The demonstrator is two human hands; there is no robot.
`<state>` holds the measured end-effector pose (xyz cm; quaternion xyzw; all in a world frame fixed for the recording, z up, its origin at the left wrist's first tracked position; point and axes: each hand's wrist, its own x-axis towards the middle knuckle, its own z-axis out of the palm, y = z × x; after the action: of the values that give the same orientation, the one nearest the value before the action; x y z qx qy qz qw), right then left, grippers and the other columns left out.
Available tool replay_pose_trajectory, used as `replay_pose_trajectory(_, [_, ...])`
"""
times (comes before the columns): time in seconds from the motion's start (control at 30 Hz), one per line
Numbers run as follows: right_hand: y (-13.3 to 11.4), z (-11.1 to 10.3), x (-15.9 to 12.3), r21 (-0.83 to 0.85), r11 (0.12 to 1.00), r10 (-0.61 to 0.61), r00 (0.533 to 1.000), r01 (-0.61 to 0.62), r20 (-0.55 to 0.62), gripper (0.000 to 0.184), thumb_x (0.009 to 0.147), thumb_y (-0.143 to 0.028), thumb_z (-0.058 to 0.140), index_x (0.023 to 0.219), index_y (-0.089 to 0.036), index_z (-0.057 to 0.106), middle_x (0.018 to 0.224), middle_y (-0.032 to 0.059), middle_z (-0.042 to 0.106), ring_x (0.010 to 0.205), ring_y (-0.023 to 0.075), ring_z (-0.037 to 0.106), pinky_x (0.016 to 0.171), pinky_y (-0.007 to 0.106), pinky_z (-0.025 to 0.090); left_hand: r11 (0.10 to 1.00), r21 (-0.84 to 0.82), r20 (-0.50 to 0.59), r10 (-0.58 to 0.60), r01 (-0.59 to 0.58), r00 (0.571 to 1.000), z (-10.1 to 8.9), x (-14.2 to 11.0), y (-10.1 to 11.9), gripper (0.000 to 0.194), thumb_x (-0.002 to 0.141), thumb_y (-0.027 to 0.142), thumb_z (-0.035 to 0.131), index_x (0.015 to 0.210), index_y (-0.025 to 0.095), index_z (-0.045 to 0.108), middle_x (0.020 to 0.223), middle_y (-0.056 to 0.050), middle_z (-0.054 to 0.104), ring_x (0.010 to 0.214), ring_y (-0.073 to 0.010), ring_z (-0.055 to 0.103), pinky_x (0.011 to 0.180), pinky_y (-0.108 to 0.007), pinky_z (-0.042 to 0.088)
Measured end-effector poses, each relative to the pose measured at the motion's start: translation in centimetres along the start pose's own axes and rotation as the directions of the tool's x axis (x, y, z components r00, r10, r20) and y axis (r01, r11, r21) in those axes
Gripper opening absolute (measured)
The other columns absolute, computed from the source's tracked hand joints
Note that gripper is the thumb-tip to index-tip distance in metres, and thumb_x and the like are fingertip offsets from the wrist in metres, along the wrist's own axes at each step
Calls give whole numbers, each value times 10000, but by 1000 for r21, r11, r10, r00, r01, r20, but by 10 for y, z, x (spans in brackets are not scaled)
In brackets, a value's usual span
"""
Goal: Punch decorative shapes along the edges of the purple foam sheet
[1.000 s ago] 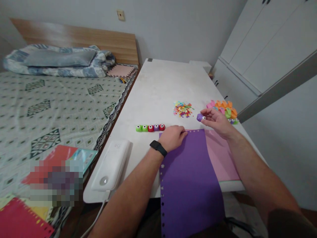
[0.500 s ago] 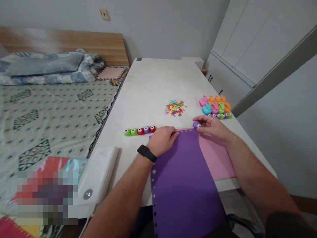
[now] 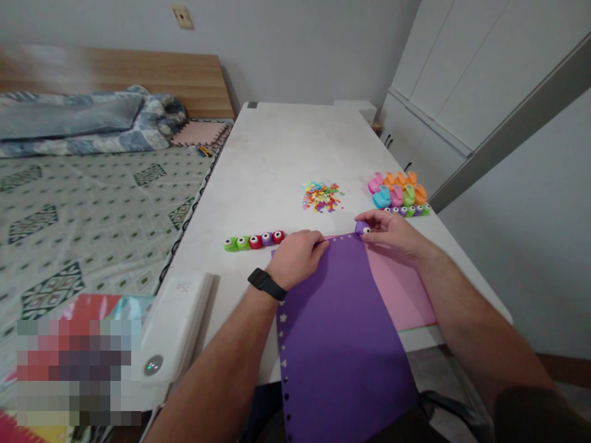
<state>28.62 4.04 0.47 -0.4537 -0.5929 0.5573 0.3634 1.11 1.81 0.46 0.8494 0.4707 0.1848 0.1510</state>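
Observation:
A purple sheet of paper [image 3: 344, 326] hangs over the table's front edge, with small shaped holes along its left and far edges. My left hand [image 3: 299, 255] pinches its far edge near the far left corner; a dark watch is on that wrist. At the far right corner, my right hand [image 3: 392, 231] is closed on a small purple craft punch [image 3: 362, 227], which sits at the paper's edge. Under the purple sheet and to its right lies pink paper [image 3: 401, 289].
Several small punches [image 3: 255, 242] stand in a row left of my left hand. Larger colourful punches [image 3: 396, 189] are grouped beyond my right hand. A pile of paper confetti [image 3: 319, 197] lies mid-table. A white device [image 3: 178, 326] rests at the table's left edge, beside a bed.
The whole view has shifted slightly, moving the scene left and up. Both hands keep their places on the purple paper, and the punch stays at its far right corner.

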Motion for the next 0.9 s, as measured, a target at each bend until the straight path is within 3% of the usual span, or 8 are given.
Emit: replay_pose_trajectory(0.9, [5, -4, 0, -3, 1000, 7, 999, -7, -49, 509, 714, -269, 866, 1185, -202, 686, 948, 31, 689, 789, 154, 623, 734, 320, 518, 1000, -6, 7, -16, 16, 1000, -1, 1, -1, 309, 1030, 362, 470, 915, 183, 694, 911, -85, 730, 864, -203, 674, 782, -320, 477])
